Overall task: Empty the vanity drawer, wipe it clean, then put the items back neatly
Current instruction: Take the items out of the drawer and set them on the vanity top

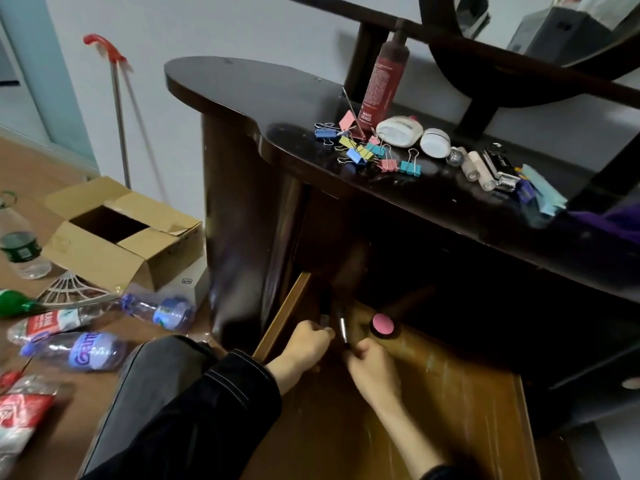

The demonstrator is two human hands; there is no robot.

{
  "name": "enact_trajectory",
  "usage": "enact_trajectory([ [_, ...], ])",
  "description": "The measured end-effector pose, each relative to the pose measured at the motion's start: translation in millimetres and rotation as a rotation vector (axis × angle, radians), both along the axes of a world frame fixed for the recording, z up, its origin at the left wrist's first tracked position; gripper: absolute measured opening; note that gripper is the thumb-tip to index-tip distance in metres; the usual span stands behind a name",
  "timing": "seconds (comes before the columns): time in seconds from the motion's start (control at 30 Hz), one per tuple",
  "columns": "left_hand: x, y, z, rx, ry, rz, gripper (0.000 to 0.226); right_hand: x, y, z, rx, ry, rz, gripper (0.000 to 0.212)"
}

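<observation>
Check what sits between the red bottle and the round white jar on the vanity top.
A white oval case lies between the red bottle and round white jar; head view.

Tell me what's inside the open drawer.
A pink-topped compact, slim dark sticks, plus left hand and right hand. The drawer's back is hidden under the vanity top.
</observation>
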State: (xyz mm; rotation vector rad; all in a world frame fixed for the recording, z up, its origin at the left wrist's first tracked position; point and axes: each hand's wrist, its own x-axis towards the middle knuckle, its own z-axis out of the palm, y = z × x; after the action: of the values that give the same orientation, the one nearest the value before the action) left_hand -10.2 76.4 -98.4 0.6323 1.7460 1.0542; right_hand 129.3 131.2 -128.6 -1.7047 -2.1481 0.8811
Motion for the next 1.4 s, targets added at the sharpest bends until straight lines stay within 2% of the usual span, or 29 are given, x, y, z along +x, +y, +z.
enact_trajectory([
  [0.17, 4.3, 1.1, 3.5, 0.046, -0.119, 0.024, 0.012, 3.2, -23.3, 12.3, -0.046, 0.095, 0.213, 0.012],
  [0.23, 3.0, 2.2, 2.6, 0.064, -0.123, 0.073, 0.017, -0.2, -20.9, 15.2, -0.077, 0.167, 0.178, 0.017],
  [0.33, 0.1, 0.8, 2.1, 0.047, -0.121, 0.148, 0.024, -11.1, -2.5, 12.8, -0.095, 0.232, 0.014, 0.021],
  [0.43, -1.3, 0.7, -1.9, 0.018, -0.122, 0.162, 0.022, -29.9, 18.8, 9.3, -0.055, 0.143, -0.033, 0.016],
  [0.63, -2.9, 1.9, -7.5, -0.004, -0.097, 0.146, 0.021, -66.8, 35.8, -5.6, 0.097, -0.228, 0.056, 0.029],
  [0.83, -1.9, 4.9, -10.2, -0.015, -0.084, 0.148, 0.026, -69.2, 40.4, -15.0, 0.087, -0.244, 0.064, 0.019],
  [0.9, -2.3, 6.0, -9.8, -0.015, -0.088, 0.154, 0.027, -60.9, 40.5, -12.0, 0.054, -0.171, 0.038, 0.016],
  [0.97, -2.6, 6.4, -8.9, -0.007, -0.103, 0.167, 0.028, -47.8, 30.7, -5.8, 0.006, 0.015, -0.009, 0.030],
  [1.03, -2.8, 6.6, -8.2, 0.004, -0.134, 0.198, 0.026, -31.6, 13.8, 4.3, -0.064, 0.192, -0.068, 0.033],
  [1.17, -2.5, 5.3, -2.5, 0.032, -0.265, 0.229, 0.023, -1.5, -19.9, 27.0, -0.327, 0.426, -0.069, 0.036],
  [1.27, -1.8, 2.6, -0.8, 0.035, -0.308, 0.189, 0.023, 11.7, -36.5, 37.6, -0.437, 0.449, -0.022, 0.041],
  [1.4, 0.1, -0.7, 1.2, 0.120, -0.343, 0.094, 0.018, 23.6, -43.3, 42.0, -0.428, 0.381, 0.042, 0.037],
])
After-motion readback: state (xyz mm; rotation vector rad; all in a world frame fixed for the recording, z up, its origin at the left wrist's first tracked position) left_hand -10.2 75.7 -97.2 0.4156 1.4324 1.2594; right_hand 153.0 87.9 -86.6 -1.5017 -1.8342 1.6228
